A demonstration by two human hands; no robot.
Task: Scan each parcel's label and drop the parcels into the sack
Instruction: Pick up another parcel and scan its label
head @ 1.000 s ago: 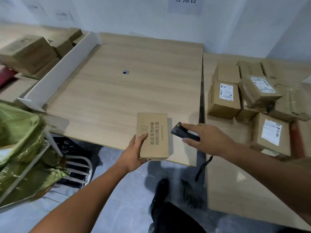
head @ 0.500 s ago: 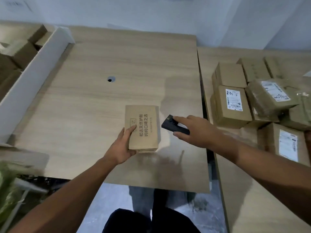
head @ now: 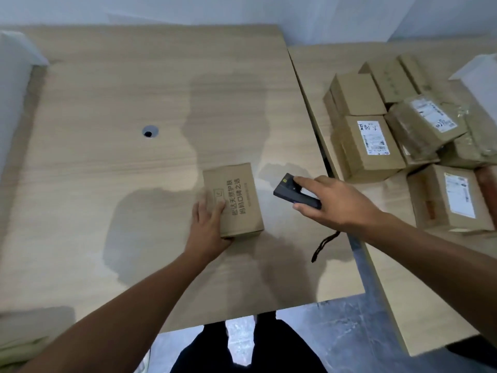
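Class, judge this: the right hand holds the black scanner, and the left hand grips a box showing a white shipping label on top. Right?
No. In the head view the box shows only printed characters on top, no white label. The right hand does hold the black scanner, and the left hand grips the box.

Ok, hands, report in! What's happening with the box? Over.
Left grip holds cardboard box, printed side up, no label showing. Right grip holds scanner, beside box, not touching. Nothing between them.
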